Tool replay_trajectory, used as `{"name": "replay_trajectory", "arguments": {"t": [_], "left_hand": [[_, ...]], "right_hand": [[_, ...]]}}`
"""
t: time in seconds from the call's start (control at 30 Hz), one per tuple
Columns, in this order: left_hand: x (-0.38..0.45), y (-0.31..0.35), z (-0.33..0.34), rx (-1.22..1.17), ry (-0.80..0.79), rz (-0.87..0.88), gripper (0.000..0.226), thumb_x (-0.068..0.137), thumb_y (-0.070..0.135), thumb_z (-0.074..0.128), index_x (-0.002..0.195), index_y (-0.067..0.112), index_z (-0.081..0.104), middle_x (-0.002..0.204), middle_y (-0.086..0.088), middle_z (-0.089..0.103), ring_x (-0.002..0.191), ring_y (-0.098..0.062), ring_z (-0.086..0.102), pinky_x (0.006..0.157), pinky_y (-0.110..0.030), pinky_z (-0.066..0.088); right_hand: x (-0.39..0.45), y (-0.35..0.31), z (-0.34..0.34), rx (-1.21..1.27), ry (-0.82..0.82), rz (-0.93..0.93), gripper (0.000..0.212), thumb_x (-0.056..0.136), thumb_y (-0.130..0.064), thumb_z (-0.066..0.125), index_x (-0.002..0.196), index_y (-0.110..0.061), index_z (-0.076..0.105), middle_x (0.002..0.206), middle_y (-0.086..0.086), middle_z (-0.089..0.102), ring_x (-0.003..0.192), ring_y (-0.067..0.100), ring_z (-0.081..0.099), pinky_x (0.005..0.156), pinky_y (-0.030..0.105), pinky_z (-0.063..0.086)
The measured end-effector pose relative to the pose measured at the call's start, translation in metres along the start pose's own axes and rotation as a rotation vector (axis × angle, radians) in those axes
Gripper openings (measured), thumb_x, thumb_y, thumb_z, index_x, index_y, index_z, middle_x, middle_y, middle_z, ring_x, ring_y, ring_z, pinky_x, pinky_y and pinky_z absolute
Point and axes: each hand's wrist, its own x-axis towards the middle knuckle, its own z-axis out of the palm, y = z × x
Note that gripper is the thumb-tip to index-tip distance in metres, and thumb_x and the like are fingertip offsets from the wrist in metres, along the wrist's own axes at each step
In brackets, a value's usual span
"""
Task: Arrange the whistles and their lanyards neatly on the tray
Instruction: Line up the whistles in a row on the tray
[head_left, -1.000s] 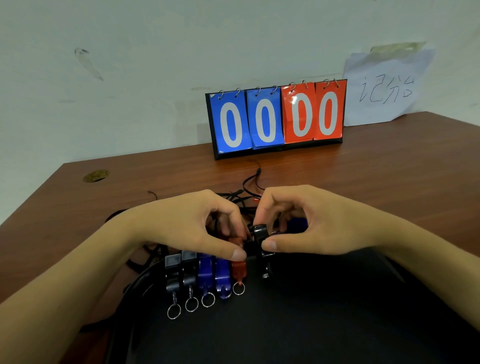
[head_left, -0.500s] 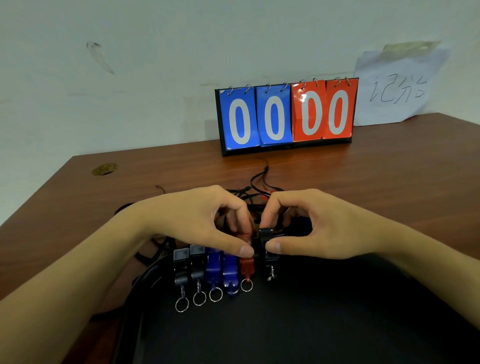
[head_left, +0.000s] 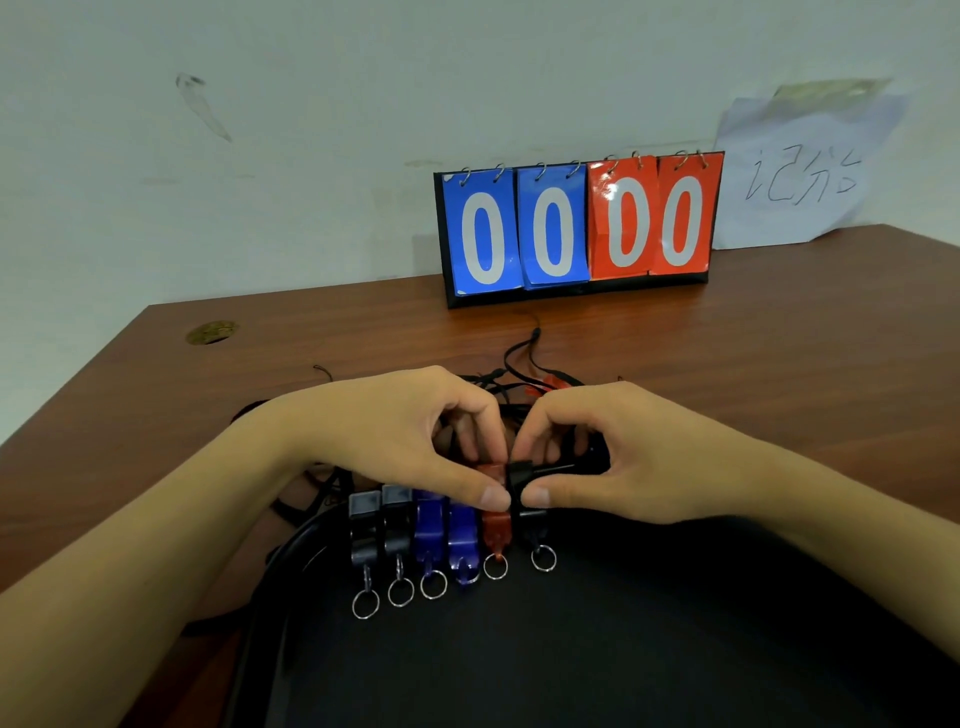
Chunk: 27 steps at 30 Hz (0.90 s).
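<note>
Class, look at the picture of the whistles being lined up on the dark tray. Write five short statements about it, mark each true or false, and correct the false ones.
1. Two black plastic whistles lie at the left end of the row. True.
2. The flip scoreboard shows four zeros. True.
3. The red plastic whistle lies left of both blue plastic whistles. False: it lies to their right.
4. The right hand rests flat on the brown wooden table. False: it pinches a black whistle.
5. The scoreboard lies on the black tray. False: it stands on the table by the wall.
</note>
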Motion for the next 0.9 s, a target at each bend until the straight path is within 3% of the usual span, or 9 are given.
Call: {"name": "replay_trajectory", "arguments": {"t": [0.13, 0.23, 0.37, 0.4, 0.47, 0.53, 0.6, 0.73, 0.9], "left_hand": [[0.001, -0.003, 0.0, -0.01, 0.008, -0.013, 0.031, 0.077, 0.048, 0.087, 0.101, 0.036, 0.073, 0.099, 0.011, 0.073, 0.088, -0.003, 0.069, 0.079, -0.029, 0.055], [0.001, -0.003, 0.0, -0.023, 0.012, 0.007, 0.028, 0.081, 0.049, 0.083, 0.103, 0.034, 0.073, 0.099, 0.006, 0.075, 0.091, -0.014, 0.072, 0.084, -0.045, 0.058], [0.007, -0.004, 0.005, -0.036, 0.177, 0.047, 0.019, 0.092, 0.046, 0.068, 0.098, 0.029, 0.075, 0.093, 0.01, 0.076, 0.073, -0.004, 0.065, 0.066, -0.027, 0.051], [0.009, -0.007, 0.007, -0.017, 0.261, 0.057, 0.017, 0.093, 0.047, 0.066, 0.097, 0.032, 0.074, 0.096, 0.011, 0.075, 0.077, -0.006, 0.065, 0.068, -0.028, 0.05], [0.013, -0.014, 0.009, 0.046, 0.395, 0.08, 0.013, 0.096, 0.044, 0.063, 0.104, 0.038, 0.071, 0.112, 0.019, 0.072, 0.102, -0.005, 0.064, 0.084, -0.028, 0.051], [0.015, -0.018, 0.011, 0.09, 0.417, 0.088, 0.02, 0.1, 0.039, 0.058, 0.117, 0.044, 0.067, 0.13, 0.029, 0.063, 0.125, -0.001, 0.055, 0.094, -0.022, 0.047], [0.016, -0.018, 0.014, 0.096, 0.373, 0.077, 0.029, 0.103, 0.038, 0.053, 0.129, 0.049, 0.06, 0.137, 0.036, 0.056, 0.132, 0.006, 0.046, 0.096, -0.017, 0.043], [0.016, -0.014, 0.018, 0.105, 0.291, 0.05, 0.036, 0.106, 0.038, 0.046, 0.138, 0.056, 0.049, 0.12, 0.061, 0.041, 0.117, 0.025, 0.043, 0.089, -0.006, 0.04], [0.018, -0.013, 0.017, 0.093, 0.287, 0.016, 0.035, 0.106, 0.04, 0.043, 0.138, 0.055, 0.048, 0.111, 0.06, 0.042, 0.11, 0.025, 0.044, 0.084, -0.013, 0.041]], "right_hand": [[0.001, 0.0, 0.001, 0.001, 0.022, 0.009, 0.034, 0.081, -0.053, 0.076, 0.109, -0.036, 0.067, 0.102, -0.015, 0.069, 0.1, 0.0, 0.064, 0.084, 0.015, 0.051], [0.002, -0.002, -0.005, 0.031, 0.15, 0.003, 0.023, 0.087, -0.05, 0.065, 0.104, -0.035, 0.068, 0.098, -0.017, 0.069, 0.096, 0.0, 0.065, 0.081, 0.017, 0.053], [0.004, 0.006, -0.029, -0.063, 0.332, 0.062, 0.013, 0.095, -0.043, 0.052, 0.101, -0.039, 0.064, 0.094, -0.022, 0.068, 0.093, -0.006, 0.064, 0.077, 0.015, 0.055], [0.003, 0.012, -0.036, -0.087, 0.358, 0.077, 0.011, 0.096, -0.041, 0.052, 0.099, -0.039, 0.063, 0.093, -0.022, 0.068, 0.092, -0.006, 0.064, 0.076, 0.014, 0.055], [0.002, 0.024, -0.048, -0.127, 0.378, 0.102, 0.009, 0.098, -0.036, 0.054, 0.098, -0.039, 0.063, 0.091, -0.022, 0.067, 0.091, -0.007, 0.063, 0.074, 0.009, 0.052], [0.001, 0.036, -0.055, -0.184, 0.342, 0.144, 0.009, 0.099, -0.032, 0.057, 0.099, -0.036, 0.064, 0.092, -0.023, 0.066, 0.089, -0.007, 0.063, 0.071, 0.008, 0.049], [0.001, 0.047, -0.057, -0.241, 0.262, 0.207, 0.01, 0.099, -0.03, 0.058, 0.105, -0.033, 0.065, 0.096, -0.021, 0.065, 0.089, -0.005, 0.061, 0.075, 0.014, 0.05], [0.005, 0.059, -0.051, -0.284, 0.0, 0.323, 0.022, 0.099, -0.038, 0.06, 0.118, -0.03, 0.064, 0.106, -0.016, 0.066, 0.09, -0.003, 0.06, 0.073, 0.015, 0.049], [0.007, 0.06, -0.045, -0.228, -0.009, 0.279, 0.036, 0.096, -0.039, 0.063, 0.132, -0.039, 0.057, 0.111, -0.017, 0.066, 0.094, -0.004, 0.06, 0.078, 0.013, 0.047]]}}
